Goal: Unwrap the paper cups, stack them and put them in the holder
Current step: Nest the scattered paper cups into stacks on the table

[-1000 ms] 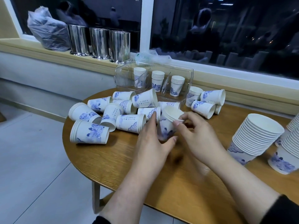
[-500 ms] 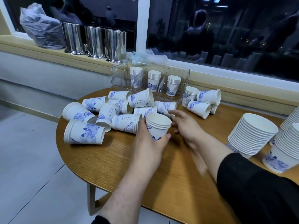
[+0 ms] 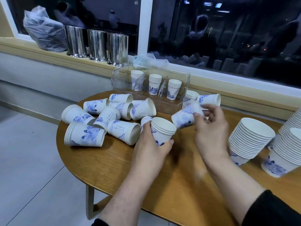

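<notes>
Blurred cup (image 3: pixel 185 117) in right hand (image 3: pixel 211 128)

The near half of the round table (image 3: pixel 114 173) is bare wood, open for reaching in from the front edge. Farther back on the left, a heap of tipped-over cups (image 3: pixel 101 121) lies close-packed, some touching, leaving no gaps to slip through. Behind it the clear holder (image 3: pixel 184 79) stands by the windowsill, open at the top, with three short stacks inside and dividers between them. More cups (image 3: pixel 206 99) lie just right of the holder. On the right, tall leaning stacks (image 3: pixel 249 141) crowd the table's edge. A lane of bare wood runs between the heap and those stacks, and both hands sit in it.
</notes>
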Demonstrator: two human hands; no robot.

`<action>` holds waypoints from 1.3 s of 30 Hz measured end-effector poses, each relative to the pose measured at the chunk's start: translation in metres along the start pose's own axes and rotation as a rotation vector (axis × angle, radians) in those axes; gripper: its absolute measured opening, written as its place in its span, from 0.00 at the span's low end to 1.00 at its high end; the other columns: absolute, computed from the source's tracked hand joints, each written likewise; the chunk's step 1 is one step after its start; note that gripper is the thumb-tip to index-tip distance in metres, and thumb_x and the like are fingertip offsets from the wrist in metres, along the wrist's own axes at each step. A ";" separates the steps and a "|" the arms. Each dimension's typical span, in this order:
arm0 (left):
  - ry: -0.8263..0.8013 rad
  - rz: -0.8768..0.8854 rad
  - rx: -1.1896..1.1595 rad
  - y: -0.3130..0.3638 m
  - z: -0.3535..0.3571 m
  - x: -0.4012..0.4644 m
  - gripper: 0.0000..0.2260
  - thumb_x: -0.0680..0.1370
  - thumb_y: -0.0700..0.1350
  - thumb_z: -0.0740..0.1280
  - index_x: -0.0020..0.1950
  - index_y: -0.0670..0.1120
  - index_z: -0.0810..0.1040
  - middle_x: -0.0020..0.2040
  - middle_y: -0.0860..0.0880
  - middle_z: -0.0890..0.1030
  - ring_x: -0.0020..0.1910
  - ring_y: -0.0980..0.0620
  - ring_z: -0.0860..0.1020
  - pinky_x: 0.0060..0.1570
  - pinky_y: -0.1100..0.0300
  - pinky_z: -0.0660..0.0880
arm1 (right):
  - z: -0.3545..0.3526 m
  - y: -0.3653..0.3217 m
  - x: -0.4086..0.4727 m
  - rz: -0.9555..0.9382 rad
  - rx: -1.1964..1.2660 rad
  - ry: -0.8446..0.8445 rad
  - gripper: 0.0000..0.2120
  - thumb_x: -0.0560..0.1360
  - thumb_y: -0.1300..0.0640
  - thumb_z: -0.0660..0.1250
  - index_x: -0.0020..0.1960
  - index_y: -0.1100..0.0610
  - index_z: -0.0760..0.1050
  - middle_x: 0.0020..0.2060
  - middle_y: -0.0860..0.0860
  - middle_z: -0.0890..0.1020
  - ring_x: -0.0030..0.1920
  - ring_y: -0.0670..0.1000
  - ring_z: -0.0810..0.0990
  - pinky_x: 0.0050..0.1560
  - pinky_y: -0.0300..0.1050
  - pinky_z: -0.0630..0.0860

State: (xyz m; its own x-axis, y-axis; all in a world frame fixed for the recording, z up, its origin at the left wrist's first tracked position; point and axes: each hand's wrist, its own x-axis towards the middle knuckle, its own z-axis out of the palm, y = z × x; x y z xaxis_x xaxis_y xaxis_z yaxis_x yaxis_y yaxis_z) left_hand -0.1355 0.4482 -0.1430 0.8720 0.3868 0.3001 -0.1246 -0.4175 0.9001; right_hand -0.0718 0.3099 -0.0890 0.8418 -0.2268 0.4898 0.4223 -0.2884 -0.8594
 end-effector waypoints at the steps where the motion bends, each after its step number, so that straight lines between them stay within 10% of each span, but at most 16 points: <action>1: -0.009 0.009 0.008 -0.001 0.000 -0.002 0.30 0.70 0.51 0.76 0.69 0.55 0.67 0.61 0.55 0.78 0.60 0.54 0.77 0.60 0.54 0.75 | -0.010 -0.011 -0.001 -0.047 0.016 0.011 0.12 0.78 0.60 0.68 0.57 0.46 0.75 0.42 0.42 0.80 0.39 0.39 0.77 0.47 0.41 0.76; 14: -0.088 0.112 0.013 0.021 0.011 -0.020 0.25 0.68 0.53 0.76 0.59 0.67 0.68 0.48 0.67 0.79 0.47 0.65 0.75 0.44 0.73 0.70 | -0.055 -0.035 -0.023 -0.329 -0.406 -0.668 0.14 0.81 0.59 0.62 0.64 0.52 0.79 0.52 0.45 0.78 0.55 0.42 0.75 0.58 0.34 0.69; 19: -0.157 0.122 -0.087 0.022 0.012 -0.022 0.25 0.73 0.48 0.74 0.66 0.59 0.67 0.59 0.62 0.79 0.57 0.63 0.78 0.55 0.63 0.76 | -0.057 -0.024 -0.041 -0.210 -0.402 -0.572 0.18 0.79 0.45 0.64 0.68 0.43 0.73 0.70 0.42 0.66 0.72 0.42 0.63 0.72 0.35 0.58; 24: -0.368 0.183 -0.138 0.031 0.020 -0.034 0.33 0.76 0.44 0.71 0.77 0.57 0.60 0.70 0.60 0.74 0.68 0.63 0.73 0.67 0.58 0.71 | -0.068 -0.020 -0.049 -0.030 -0.174 -0.444 0.25 0.67 0.37 0.71 0.61 0.39 0.70 0.60 0.41 0.79 0.62 0.42 0.77 0.62 0.51 0.76; 33: -0.541 0.261 -0.049 0.054 0.053 -0.052 0.33 0.75 0.55 0.70 0.76 0.65 0.57 0.71 0.64 0.70 0.71 0.68 0.66 0.73 0.54 0.67 | -0.160 -0.010 -0.060 -0.036 -0.165 -0.258 0.31 0.68 0.57 0.78 0.64 0.41 0.67 0.58 0.35 0.77 0.56 0.37 0.78 0.50 0.27 0.73; 39: -0.540 0.116 -0.111 0.065 0.092 -0.054 0.45 0.71 0.53 0.78 0.78 0.63 0.52 0.74 0.56 0.67 0.71 0.62 0.67 0.73 0.56 0.64 | -0.224 0.028 -0.056 0.026 -0.271 -0.132 0.34 0.68 0.54 0.78 0.67 0.39 0.65 0.59 0.30 0.74 0.62 0.37 0.74 0.59 0.34 0.72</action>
State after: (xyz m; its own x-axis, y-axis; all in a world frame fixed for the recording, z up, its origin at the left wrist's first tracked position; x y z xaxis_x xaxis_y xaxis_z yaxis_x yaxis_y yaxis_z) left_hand -0.1471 0.3249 -0.1299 0.9644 -0.1445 0.2214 -0.2580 -0.3320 0.9073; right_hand -0.1824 0.1063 -0.1071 0.8952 -0.1195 0.4294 0.3098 -0.5257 -0.7922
